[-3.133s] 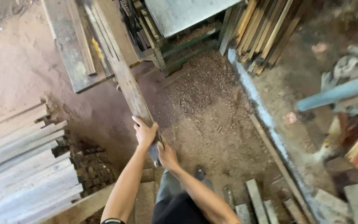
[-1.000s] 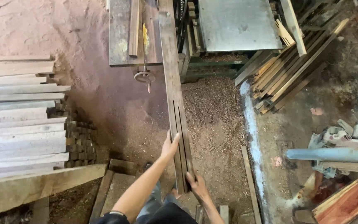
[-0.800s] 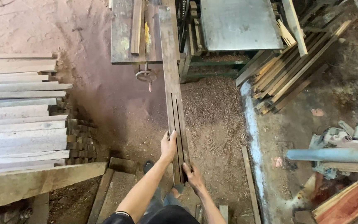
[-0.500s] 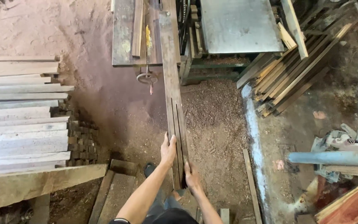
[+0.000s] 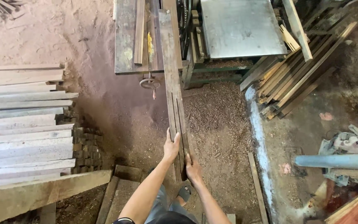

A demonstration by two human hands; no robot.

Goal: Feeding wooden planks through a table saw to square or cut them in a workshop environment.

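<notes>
A long dark plank (image 5: 173, 87) runs from the person up to the saw counter (image 5: 126, 41). Its far end lies on the counter's top, and its near end sticks out over the floor. The plank has long cuts running down it at the near end, so that end looks like thin strips side by side.

The left hand (image 5: 171, 146) is on the left edge of the plank, close to its near end. Its fingers are together and wrapped on the wood, with the thumb on top. The right hand (image 5: 192, 169) is at the very end of the plank, on its right side. It presses against the wood, and its fingers curl around the end.

A thin strip of wood (image 5: 139, 31) lies on the counter, to the left of the plank. A small round hand wheel (image 5: 150, 83) hangs under the front edge of the counter, just left of the plank. A grey metal plate (image 5: 241, 27) sits to the right of the plank. Further right of the plank, a heap of wood strips (image 5: 299, 70) leans against the machine. Well to the left of the plank is a stack of pale boards (image 5: 23, 124). Brown sawdust (image 5: 216, 120) covers the floor under the plank and to its right. A blue pipe (image 5: 338, 161) lies far to the right of the plank.
</notes>
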